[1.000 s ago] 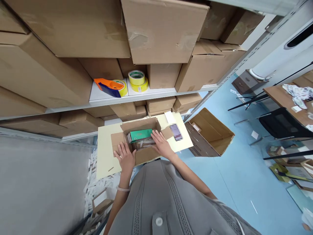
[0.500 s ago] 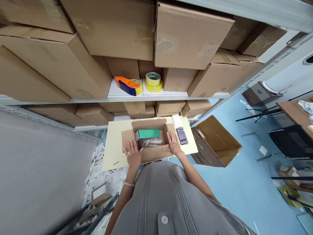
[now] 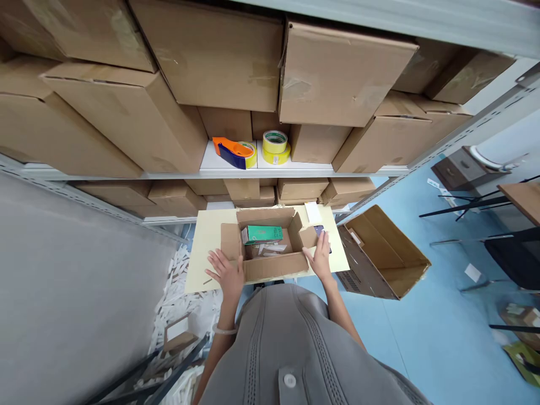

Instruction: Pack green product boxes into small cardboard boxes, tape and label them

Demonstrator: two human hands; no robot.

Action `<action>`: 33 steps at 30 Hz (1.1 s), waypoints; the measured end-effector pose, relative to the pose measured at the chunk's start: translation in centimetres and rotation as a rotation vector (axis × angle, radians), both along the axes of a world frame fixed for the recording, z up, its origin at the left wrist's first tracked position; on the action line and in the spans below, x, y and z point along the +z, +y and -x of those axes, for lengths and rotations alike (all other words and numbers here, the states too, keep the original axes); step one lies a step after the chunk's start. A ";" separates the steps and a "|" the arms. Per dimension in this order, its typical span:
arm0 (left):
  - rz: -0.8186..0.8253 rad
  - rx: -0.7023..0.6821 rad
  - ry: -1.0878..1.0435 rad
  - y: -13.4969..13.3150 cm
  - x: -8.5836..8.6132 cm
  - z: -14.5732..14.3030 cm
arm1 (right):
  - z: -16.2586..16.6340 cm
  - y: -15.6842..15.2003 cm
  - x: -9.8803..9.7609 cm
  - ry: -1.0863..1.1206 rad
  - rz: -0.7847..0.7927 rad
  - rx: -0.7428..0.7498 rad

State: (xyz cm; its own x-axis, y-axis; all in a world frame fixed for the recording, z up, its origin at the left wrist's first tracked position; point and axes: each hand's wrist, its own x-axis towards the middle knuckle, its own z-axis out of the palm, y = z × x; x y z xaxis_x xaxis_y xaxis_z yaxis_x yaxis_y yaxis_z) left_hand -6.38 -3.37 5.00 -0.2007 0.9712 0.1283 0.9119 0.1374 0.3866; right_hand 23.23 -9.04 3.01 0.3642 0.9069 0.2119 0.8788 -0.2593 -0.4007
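An open cardboard box [image 3: 276, 267] sits on a pale yellow board [image 3: 202, 236] with its flaps folded outward. Inside it lie a green carton [image 3: 264, 233] and some white paper strips [image 3: 272, 247]. My left hand [image 3: 226, 274] is spread at the box's left front corner, by the left flap. At the right front corner my right hand [image 3: 319, 257] has its fingers stretched out, beside the right flap and over a phone [image 3: 319, 229] that it partly covers. Neither hand grips anything.
On the shelf ahead are an orange and blue tape dispenser [image 3: 235, 153] and yellow tape rolls [image 3: 275, 149], among stacked cardboard boxes [image 3: 346, 73]. A large open carton [image 3: 383, 253] stands on the floor at right. Shredded white paper [image 3: 172, 287] lies at lower left.
My right hand has moved right, off the right flap and over the phone. My left hand has slid slightly outward from the left flap. The view has shifted a little.
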 end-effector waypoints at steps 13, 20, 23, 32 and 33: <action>0.251 -0.505 -0.165 -1.0 -1.8 4.9 | -0.4 -1.8 0.8 0.312 0.094 0.281; 0.242 -0.605 -0.128 -0.1 -2.2 3.8 | -0.1 -1.0 2.5 0.462 0.175 0.573; 0.273 -0.674 -0.107 0.6 -1.8 4.2 | -0.3 -0.5 2.8 0.452 0.238 0.659; 0.240 -0.617 -0.078 1.0 -0.5 3.8 | -0.3 1.9 4.3 0.408 0.335 0.625; 0.223 -0.596 -0.095 1.1 -0.5 3.7 | -0.3 2.2 4.5 0.408 0.313 0.607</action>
State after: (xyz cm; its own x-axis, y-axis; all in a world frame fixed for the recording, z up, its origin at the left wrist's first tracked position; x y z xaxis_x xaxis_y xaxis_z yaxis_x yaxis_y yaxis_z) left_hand -10.09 -2.30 4.53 0.3808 0.9211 -0.0810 0.8200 -0.2959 0.4900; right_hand 23.52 -6.87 7.50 -0.2185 0.9673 -0.1289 0.7022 0.0641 -0.7091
